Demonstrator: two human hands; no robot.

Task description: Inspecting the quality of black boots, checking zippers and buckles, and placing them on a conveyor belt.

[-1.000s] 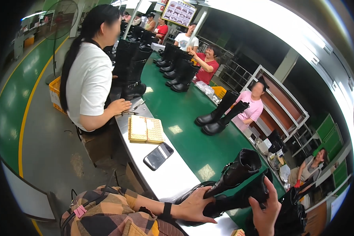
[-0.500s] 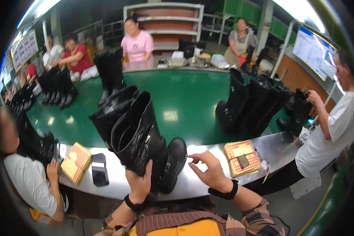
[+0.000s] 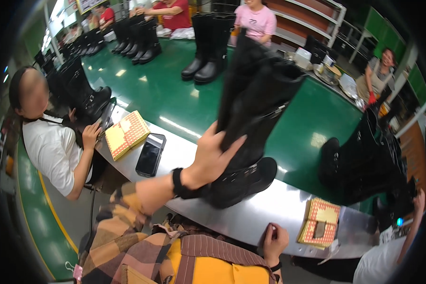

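Left hand grips the tall black boot upright on the steel bench edge, right hand seemingly curled shut on nothing at the near rim; handling looks mid-way.

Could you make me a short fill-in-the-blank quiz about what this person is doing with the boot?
1. The left hand grips a tall boot coloured ____.
2. The right hand rests at the edge of the ____ metal counter.
3. The phone lies beside a ____ patterned booklet.

Missing words: black; silver; yellow
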